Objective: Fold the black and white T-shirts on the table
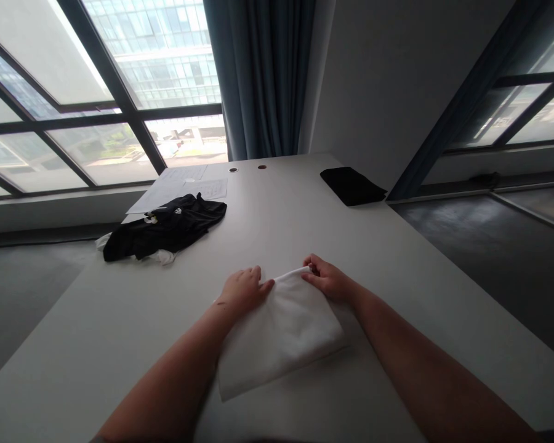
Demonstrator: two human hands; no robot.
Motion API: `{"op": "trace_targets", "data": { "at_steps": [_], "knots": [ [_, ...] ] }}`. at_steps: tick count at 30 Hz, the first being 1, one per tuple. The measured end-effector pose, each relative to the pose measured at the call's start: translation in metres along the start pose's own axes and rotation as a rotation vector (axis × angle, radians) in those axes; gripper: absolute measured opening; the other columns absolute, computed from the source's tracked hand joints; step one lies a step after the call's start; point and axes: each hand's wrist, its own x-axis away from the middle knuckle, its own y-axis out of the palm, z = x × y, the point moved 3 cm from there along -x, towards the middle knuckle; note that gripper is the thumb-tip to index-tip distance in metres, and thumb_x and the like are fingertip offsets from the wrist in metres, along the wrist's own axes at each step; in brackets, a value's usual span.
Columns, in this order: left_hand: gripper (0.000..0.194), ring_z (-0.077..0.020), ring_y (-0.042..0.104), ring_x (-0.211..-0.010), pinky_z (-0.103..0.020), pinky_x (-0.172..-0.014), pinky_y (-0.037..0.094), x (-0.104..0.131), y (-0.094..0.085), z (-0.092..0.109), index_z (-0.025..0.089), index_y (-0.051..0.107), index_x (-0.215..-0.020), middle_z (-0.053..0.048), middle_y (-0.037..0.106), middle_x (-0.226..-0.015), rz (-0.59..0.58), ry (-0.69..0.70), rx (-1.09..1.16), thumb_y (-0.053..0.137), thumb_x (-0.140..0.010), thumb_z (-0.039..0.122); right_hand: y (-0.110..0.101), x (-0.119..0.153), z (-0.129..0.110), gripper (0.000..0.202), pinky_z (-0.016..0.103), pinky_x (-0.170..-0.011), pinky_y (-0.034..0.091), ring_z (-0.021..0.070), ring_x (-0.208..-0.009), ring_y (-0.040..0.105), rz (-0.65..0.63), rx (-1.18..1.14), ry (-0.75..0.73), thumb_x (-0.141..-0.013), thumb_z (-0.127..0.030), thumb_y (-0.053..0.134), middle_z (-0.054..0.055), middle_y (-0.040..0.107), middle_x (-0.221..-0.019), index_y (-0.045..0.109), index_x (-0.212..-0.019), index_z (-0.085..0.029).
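Observation:
A piece of white folded cloth (286, 332) hangs tilted between my hands, near the front of the white table. My left hand (246, 289) grips its upper left edge, with the thumb on the near side and the fingers behind. At the upper right corner, my right hand (327, 278) pinches the cloth between thumb and fingers. The cloth's lower edge hangs towards me, and its far side is hidden. Whether the lower edge touches the table I cannot tell.
A crumpled black garment (166, 224) with some white fabric lies at the table's left. Behind it are paper sheets (207, 187). A folded black cloth (353, 186) lies at the back right. Two round holes pierce the white table (272, 215) near its far edge.

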Motion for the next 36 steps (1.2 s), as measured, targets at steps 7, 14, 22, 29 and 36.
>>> {"op": "trace_targets", "data": {
  "at_steps": [7, 14, 22, 29, 36],
  "knots": [
    [0.04, -0.0257, 0.073, -0.097, -0.035, -0.086, 0.052, -0.008, 0.005, 0.003, 0.027, 0.071, -0.098, -0.007, 0.078, -0.103, -0.105, 0.193, 0.111, 0.038, -0.107, 0.047, -0.002, 0.002, 0.003, 0.069, 0.023, -0.063, 0.049, 0.013, -0.072, 0.063, -0.192, -0.488, 0.151, -0.089, -0.05, 0.07, -0.002, 0.068, -0.098, 0.038, -0.147, -0.033],
    [0.043, -0.0273, 0.074, -0.098, -0.037, -0.086, 0.051, -0.011, 0.017, -0.003, 0.026, 0.069, -0.103, -0.01, 0.078, -0.104, -0.003, 0.093, -0.041, 0.031, -0.109, 0.046, -0.012, 0.01, -0.011, 0.069, 0.034, -0.092, 0.056, 0.0218, -0.106, 0.068, -0.438, -0.361, 0.157, -0.088, -0.052, 0.074, 0.005, 0.07, -0.125, 0.054, -0.15, -0.03],
    [0.038, -0.0283, 0.074, -0.1, -0.036, -0.084, 0.051, -0.006, 0.004, -0.005, 0.025, 0.064, -0.117, -0.011, 0.078, -0.106, -0.025, 0.109, 0.026, 0.033, -0.108, 0.046, 0.002, 0.006, -0.013, 0.054, 0.046, -0.115, 0.045, 0.0298, -0.132, 0.061, -0.399, -0.281, 0.041, -0.088, -0.044, 0.075, 0.004, 0.065, -0.144, 0.068, -0.139, -0.029],
    [0.047, -0.0272, 0.074, -0.096, -0.034, -0.082, 0.052, -0.001, -0.002, -0.011, 0.029, 0.067, -0.127, -0.009, 0.079, -0.103, -0.182, 0.294, 0.089, 0.031, -0.107, 0.052, -0.075, -0.014, -0.027, 0.061, 0.047, -0.12, 0.04, 0.0299, -0.139, 0.056, -0.412, -0.053, 0.024, -0.088, -0.035, 0.071, 0.003, 0.058, -0.153, 0.061, -0.148, -0.031],
    [0.05, -0.0256, 0.074, -0.097, -0.034, -0.086, 0.052, -0.011, 0.013, -0.011, 0.029, 0.071, -0.124, -0.007, 0.08, -0.103, -0.08, 0.369, 0.145, 0.027, -0.108, 0.047, -0.205, -0.063, -0.1, 0.063, 0.041, -0.114, 0.047, 0.031, -0.131, 0.063, -0.477, 0.435, 0.04, -0.083, -0.032, 0.072, -0.002, 0.063, -0.148, 0.064, -0.146, -0.034]
  ]
}}
